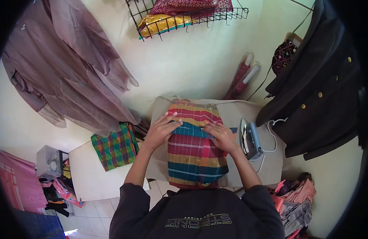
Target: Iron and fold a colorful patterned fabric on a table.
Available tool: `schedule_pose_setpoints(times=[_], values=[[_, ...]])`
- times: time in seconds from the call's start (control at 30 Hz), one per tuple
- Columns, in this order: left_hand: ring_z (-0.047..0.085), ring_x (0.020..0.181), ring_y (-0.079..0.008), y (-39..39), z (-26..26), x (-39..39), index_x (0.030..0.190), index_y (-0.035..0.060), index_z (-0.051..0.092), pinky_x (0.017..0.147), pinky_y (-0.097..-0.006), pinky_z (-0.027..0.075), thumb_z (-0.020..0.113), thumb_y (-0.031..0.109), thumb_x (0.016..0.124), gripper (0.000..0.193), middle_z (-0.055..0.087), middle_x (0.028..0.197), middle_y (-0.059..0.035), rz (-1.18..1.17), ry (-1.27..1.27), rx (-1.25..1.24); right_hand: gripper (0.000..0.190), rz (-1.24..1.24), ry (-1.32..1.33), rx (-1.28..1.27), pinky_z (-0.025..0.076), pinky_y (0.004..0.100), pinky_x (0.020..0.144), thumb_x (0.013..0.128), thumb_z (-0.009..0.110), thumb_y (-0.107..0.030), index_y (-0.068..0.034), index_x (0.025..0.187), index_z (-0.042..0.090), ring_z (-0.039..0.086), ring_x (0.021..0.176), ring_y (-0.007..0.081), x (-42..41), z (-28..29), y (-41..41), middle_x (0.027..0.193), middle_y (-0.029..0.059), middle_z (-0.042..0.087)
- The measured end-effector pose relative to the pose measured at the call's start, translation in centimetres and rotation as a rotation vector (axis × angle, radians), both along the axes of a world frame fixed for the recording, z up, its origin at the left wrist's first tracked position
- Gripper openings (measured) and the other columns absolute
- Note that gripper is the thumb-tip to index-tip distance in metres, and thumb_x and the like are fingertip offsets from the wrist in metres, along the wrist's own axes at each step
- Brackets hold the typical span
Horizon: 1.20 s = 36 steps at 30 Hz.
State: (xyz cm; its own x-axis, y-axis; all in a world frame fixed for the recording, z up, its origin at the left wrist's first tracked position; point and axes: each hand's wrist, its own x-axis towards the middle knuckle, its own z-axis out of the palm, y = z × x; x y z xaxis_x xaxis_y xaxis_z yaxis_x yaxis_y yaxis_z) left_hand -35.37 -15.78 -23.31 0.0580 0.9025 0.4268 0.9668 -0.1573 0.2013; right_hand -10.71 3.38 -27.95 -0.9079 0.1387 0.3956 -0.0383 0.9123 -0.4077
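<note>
A striped cloth in red, teal and gold (188,151) lies on a beige-covered ironing surface (234,110) in front of me, its lower end near my shirt. My left hand (161,130) rests on its upper left part, fingers spread over the red and teal bands. Across from it, my right hand (220,135) lies on the teal and red bands at the right, fingers slightly bent; whether they pinch the fabric is not plain. A clothes iron with a blue-grey handle (253,139) is just right of my right hand, with a pale cord.
At left, a folded green checked cloth (115,146) lies on a white table (94,179). A mauve garment (73,65) hangs above it. A dark buttoned garment (318,89) hangs at right, over piled clothes (297,206). A wire basket (199,21) holds fabrics on the wall.
</note>
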Motion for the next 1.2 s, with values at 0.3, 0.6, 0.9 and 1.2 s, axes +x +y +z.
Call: schedule_pose_setpoints(times=[0.3,0.6,0.9,1.2], values=[[0.046,0.138,-0.0305,1.2,-8.4,0.1,0.136,0.0105,0.057,0.116,-0.0467,0.034,0.074,0.033,0.084,0.059,0.058,0.140,-0.0105,0.045,-0.152,-0.162,0.071,-0.152,-0.322,-0.002,0.024,0.0530,0.119,0.086,0.070,-0.048,-0.020,0.146,0.047,0.039,0.141,0.0371,1.2,-7.0,1.8,0.144,0.0096,0.054],[0.051,0.134,-0.0265,-2.5,3.0,0.7,0.130,0.0087,0.063,0.115,-0.0417,0.039,0.063,-0.004,0.074,0.057,0.058,0.140,-0.0096,-0.052,-0.254,-0.413,0.021,-0.011,-0.243,-0.146,0.023,0.0573,0.119,0.079,0.063,-0.008,-0.007,0.098,0.072,0.059,0.123,0.0273,4.2,4.0,0.6,0.110,0.0101,0.072],[0.058,0.123,-0.0363,4.4,4.3,-3.1,0.126,0.0067,0.065,0.103,-0.0447,0.046,0.065,0.030,0.092,0.041,0.065,0.128,-0.0156,0.285,-0.469,-0.614,0.015,-0.162,-0.418,-0.077,0.027,0.0603,0.114,0.088,0.061,-0.020,-0.008,0.084,0.068,0.066,0.101,0.0318,-2.0,6.7,5.8,0.089,0.0122,0.072],[0.046,0.133,-0.0450,8.3,-13.8,-3.6,0.151,0.0028,0.029,0.109,-0.0487,0.039,0.063,0.042,0.093,0.077,0.052,0.139,-0.0270,0.630,-0.382,-0.265,0.061,-0.698,-0.394,-0.155,0.041,0.0529,0.101,0.085,0.066,-0.057,-0.012,0.126,0.063,0.051,0.121,0.0381,-4.2,-8.8,7.2,0.132,0.0160,0.055]])
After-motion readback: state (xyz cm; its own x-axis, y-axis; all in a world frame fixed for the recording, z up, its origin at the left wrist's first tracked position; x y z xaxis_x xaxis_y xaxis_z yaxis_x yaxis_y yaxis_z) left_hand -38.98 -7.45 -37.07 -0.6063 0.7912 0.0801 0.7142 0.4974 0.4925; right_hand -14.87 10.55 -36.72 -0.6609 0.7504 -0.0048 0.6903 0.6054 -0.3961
